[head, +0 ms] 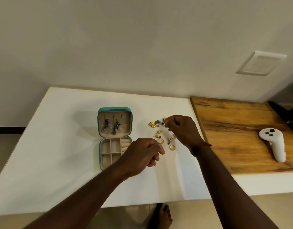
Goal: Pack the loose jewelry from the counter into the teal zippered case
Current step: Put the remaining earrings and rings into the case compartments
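Note:
The teal zippered case [100, 151] lies open on the white counter, lid up, with two dangling earrings [116, 126] hung inside the lid. Its beige tray has several compartments and ring rolls. Loose jewelry lies to its right: a gold flower piece [153, 124], gold rings [172, 147] and small silver pieces. My right hand [182, 129] hovers over the far end of the pile, fingertips pinching a small gold piece [164, 119]. My left hand [142, 154] hangs loosely curled between the case and the pile, covering the tray's right corner and holding nothing I can see.
A wooden board [238, 129] adjoins the white counter [59, 162] on the right, with a white handheld controller [274, 144] lying on it. A wall runs behind the counter. A bare foot [162, 215] shows on the floor below the front edge.

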